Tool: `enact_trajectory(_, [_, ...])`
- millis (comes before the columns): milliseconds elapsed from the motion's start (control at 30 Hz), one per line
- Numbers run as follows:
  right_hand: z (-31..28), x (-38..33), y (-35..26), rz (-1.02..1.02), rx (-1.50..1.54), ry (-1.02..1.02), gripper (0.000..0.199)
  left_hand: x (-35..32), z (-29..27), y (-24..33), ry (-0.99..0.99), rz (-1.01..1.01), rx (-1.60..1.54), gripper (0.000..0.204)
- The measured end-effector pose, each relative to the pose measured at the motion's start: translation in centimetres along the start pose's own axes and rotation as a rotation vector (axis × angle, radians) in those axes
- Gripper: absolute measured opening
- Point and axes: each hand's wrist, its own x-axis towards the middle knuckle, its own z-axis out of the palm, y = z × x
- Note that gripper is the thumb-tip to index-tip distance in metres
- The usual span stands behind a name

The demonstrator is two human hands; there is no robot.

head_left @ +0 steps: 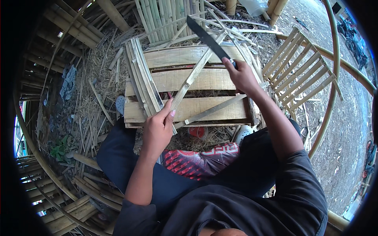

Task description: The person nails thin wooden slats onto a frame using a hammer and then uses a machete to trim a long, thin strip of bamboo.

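The left hand (156, 122) is pinching the near end of a bamboo strip (192, 77), fingers and thumb closed on it, no gap showing. The right hand (243, 75) is gripping a knife (208, 41), fingers wrapped round the handle, thumb lying along it. The strip is slanting over the table (167, 81), its long axis running from the left fingers away and to the right; the left hand is holding it, the right hand is sitting off its right side. The blade is pointing away and to the left, crossing the strip near its far end; cannot tell if they are touching. A bundle (141, 80) is lying along the table's left edge, just beside the left hand. A loose strip (217, 109) is slanting across the near right part. A slatted rack (302, 72) is standing farther right.
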Motion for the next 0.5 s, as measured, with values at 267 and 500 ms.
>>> enact_trajectory(267, [0.2,1.3,0.1,0.004,0.012,0.011,0.063,0.2,-0.4,0.6,0.004,-0.040,0.046,0.037])
enact_trajectory(500, [-0.1,2.4,0.4,0.177,0.000,-0.005,0.063,0.0,-0.3,-0.3,0.137,0.130,0.306,0.037])
